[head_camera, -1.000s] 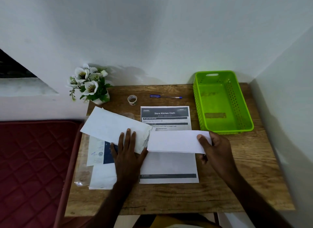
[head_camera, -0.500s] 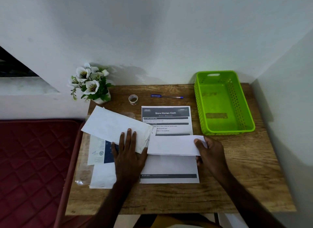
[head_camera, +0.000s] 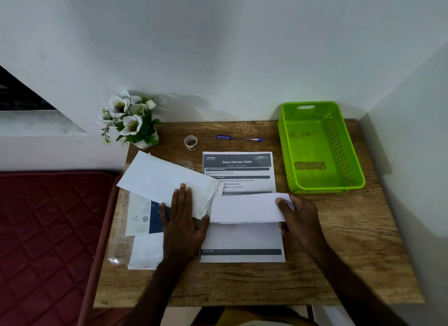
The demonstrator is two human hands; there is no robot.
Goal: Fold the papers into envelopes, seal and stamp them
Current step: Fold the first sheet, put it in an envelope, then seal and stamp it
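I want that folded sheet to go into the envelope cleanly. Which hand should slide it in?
Right. The right hand already pinches the folded sheet at its right end; the left hand lies flat on the envelope, steadying it.

dim, soft indoor light; flowers [head_camera: 129, 118] cast shadow rightward on wall; wide-angle bending at edges; slightly soft focus.

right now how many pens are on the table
1: a blue pen lies at the back of the table, between the tape roll and green basket. Papers could hide others.
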